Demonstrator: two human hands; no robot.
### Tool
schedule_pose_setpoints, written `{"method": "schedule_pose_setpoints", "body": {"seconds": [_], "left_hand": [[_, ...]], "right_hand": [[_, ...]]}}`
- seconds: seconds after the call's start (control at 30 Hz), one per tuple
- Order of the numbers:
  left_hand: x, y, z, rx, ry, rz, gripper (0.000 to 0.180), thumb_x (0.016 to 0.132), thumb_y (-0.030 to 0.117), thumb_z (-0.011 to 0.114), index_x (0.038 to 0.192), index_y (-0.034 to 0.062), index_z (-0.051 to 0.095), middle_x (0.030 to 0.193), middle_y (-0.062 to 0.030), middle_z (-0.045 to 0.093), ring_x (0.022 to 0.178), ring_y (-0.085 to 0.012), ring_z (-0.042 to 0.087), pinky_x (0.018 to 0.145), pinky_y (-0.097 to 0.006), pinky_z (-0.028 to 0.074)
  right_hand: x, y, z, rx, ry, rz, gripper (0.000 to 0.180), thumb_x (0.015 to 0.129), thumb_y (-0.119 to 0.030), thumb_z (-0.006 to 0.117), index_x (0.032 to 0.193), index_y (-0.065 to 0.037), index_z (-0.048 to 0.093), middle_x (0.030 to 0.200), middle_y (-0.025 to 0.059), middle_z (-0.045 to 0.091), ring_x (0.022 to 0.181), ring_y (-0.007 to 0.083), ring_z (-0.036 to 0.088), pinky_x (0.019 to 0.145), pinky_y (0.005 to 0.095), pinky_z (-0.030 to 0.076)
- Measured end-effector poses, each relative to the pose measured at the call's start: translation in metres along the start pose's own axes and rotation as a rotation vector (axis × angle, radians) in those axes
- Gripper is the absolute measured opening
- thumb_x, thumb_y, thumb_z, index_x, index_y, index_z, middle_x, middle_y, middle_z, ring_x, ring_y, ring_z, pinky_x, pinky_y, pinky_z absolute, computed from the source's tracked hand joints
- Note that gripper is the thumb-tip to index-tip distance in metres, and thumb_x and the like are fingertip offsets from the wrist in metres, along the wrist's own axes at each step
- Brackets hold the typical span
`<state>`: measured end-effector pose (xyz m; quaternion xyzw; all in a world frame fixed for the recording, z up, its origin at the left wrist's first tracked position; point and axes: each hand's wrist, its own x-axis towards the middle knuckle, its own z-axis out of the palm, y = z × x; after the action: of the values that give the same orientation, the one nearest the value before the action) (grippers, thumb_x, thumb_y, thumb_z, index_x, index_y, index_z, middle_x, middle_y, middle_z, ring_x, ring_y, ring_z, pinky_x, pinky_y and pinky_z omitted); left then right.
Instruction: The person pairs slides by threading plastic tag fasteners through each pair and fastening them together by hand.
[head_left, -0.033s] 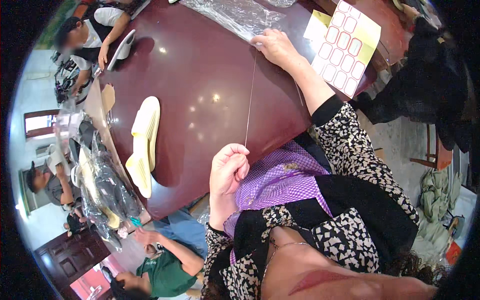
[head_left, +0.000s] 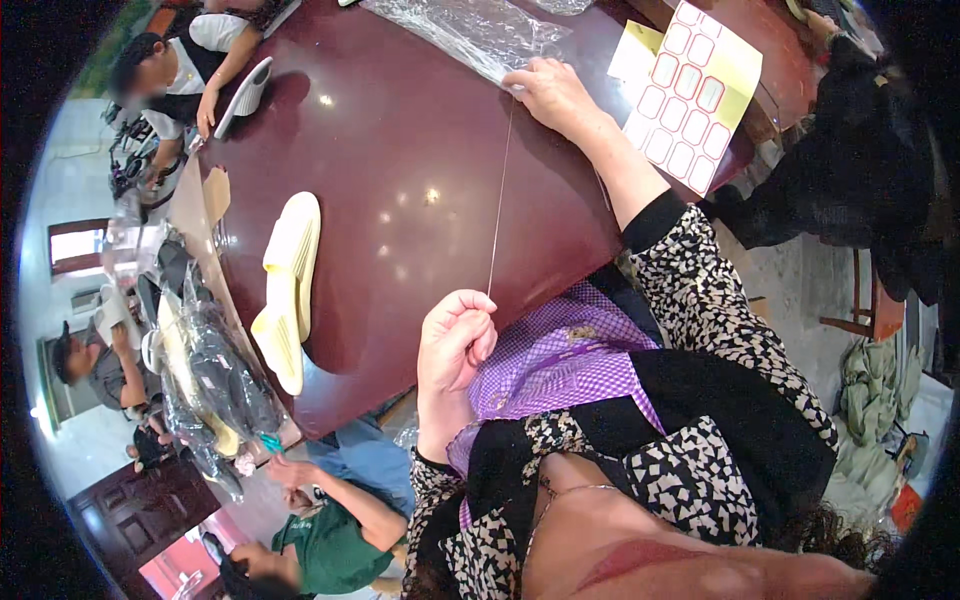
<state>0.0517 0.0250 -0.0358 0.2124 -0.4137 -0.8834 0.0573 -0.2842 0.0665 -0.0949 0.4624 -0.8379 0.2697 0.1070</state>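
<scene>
A thin pale thread [head_left: 499,200] runs taut between my two hands above the dark red table [head_left: 380,130]. My left hand [head_left: 457,338] is closed near the table's front edge, pinching the thread's near end. Farther out, my right hand [head_left: 548,95] pinches the other end at its fingertips, beside the clear plastic bags [head_left: 470,35]. A second length of thread [head_left: 603,188] hangs below my right forearm. Whether a needle is in my right fingers is too small to make out. A pair of pale yellow slippers [head_left: 290,290] lies on the table to the left.
A sheet of red-bordered labels [head_left: 690,110] lies right of my right forearm. At the far left a person holds a white slipper [head_left: 243,98]. Plastic-wrapped dark slippers [head_left: 215,370] lie along the left side. Another person in a green shirt [head_left: 335,545] sits at the lower left.
</scene>
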Motion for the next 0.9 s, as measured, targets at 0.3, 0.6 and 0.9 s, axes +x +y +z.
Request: {"method": "schedule_pose_setpoints", "body": {"seconds": [0.3,0.6,0.9], "left_hand": [[-0.023,-0.002,0.006,0.026,-0.041,-0.041,0.012,0.084,0.004,0.054,0.092,-0.0049,0.053,0.048,-0.0026,0.044,0.036,-0.0076,0.034,0.039,-0.022,0.028],[-0.040,-0.015,-0.008,0.041,-0.028,-0.120,0.012,0.084,0.003,0.053,0.093,-0.0046,0.053,0.049,-0.0023,0.045,0.038,-0.0078,0.035,0.040,-0.022,0.028],[-0.005,0.004,0.014,0.063,0.054,-0.018,0.010,0.084,0.002,0.053,0.093,-0.0024,0.054,0.053,-0.0029,0.047,0.041,-0.0086,0.040,0.039,-0.020,0.031]], "right_hand": [[-0.001,-0.005,0.006,-0.019,0.067,0.012,0.033,0.082,-0.005,0.043,0.107,-0.017,0.061,0.094,0.0163,0.057,0.094,0.0324,0.054,0.084,0.0414,0.039],[0.001,-0.010,0.001,-0.039,0.097,0.044,0.034,0.082,-0.004,0.046,0.113,-0.018,0.055,0.087,0.0157,0.057,0.089,0.0345,0.056,0.081,0.0433,0.041],[-0.028,-0.047,-0.050,-0.065,0.054,-0.233,0.032,0.078,-0.003,0.056,0.106,-0.016,0.059,0.106,0.0111,0.057,0.100,0.0295,0.053,0.084,0.0387,0.042]]}}
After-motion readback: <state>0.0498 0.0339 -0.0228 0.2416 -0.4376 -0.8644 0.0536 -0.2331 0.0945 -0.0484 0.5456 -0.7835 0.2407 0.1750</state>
